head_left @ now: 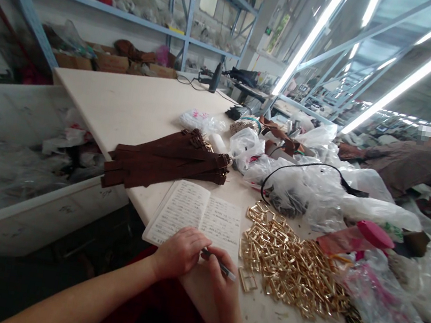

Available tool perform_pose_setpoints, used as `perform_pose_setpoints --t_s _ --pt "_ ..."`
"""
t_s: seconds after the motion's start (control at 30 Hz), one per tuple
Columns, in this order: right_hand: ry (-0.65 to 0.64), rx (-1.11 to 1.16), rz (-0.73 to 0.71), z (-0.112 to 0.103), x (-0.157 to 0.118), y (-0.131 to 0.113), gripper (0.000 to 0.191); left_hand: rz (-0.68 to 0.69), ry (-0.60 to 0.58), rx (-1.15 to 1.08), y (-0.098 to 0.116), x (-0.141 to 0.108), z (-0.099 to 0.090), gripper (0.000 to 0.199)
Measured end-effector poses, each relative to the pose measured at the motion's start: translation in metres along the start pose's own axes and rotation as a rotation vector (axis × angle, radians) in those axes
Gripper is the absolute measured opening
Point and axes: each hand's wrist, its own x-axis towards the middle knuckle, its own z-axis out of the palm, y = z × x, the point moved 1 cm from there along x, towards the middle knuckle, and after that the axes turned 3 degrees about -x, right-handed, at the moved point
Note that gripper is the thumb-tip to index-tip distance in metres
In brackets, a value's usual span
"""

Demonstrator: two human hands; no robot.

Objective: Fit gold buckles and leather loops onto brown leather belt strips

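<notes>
From where I stand, the right hand (224, 279) has its fingers closed around a slim, dark pen (220, 264) with a pale end, just over the lower edge of an open paper notebook (185, 214), its soft pages lined with handwriting. The left hand (180, 252) rests there with fingers loosely curled; whether they grip anything, I can't tell. The notebook lies on the smooth, pale table (139, 99), between flat, dark-brown straps (159, 158) fanned in a bundle and a glinting heap of rectangular gold-coloured metal frames (292, 267). Crinkled, clear plastic bags (316, 193) sprawl behind the heap.
</notes>
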Motion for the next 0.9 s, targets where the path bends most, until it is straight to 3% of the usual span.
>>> perform_pose_setpoints --t_s 0.2,0.57,0.9 --pt "0.026 -0.012 0.04 0.004 0.0 -0.002 0.014 0.016 -0.013 -0.003 0.001 -0.001 -0.002 0.037" --pt "0.031 0.037 0.087 0.001 0.001 0.001 0.019 0.002 0.083 0.009 0.001 -0.004 -0.003 0.038" --pt "0.01 0.018 0.101 0.005 -0.003 0.006 0.018 -0.012 0.05 0.005 0.001 -0.007 -0.006 0.039"
